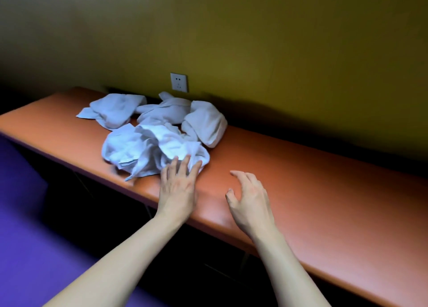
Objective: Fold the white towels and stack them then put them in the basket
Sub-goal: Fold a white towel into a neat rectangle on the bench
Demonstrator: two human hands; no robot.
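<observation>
We see a heap of crumpled white towels (157, 133) lying unfolded on the orange table (301, 179), toward its far left part, at about eleven o'clock from our hands. The nearest towel (148, 151) sits at the front of the heap; three more bunched ones lie behind it, at twelve o'clock from it, close to the wall. Our left hand (177, 186) reaches forward with fingers straight and spread, its fingertips (186, 162) touching the near edge of that front towel; its grip is wide open and has hold of nothing. Our right hand (249, 200) hovers over bare table at three o'clock from the left one, apart from the towels, fingers loosely curled, grip relaxed and empty. A white wall socket (179, 82) sits on the olive wall (278, 52) at twelve o'clock from the heap.
</observation>
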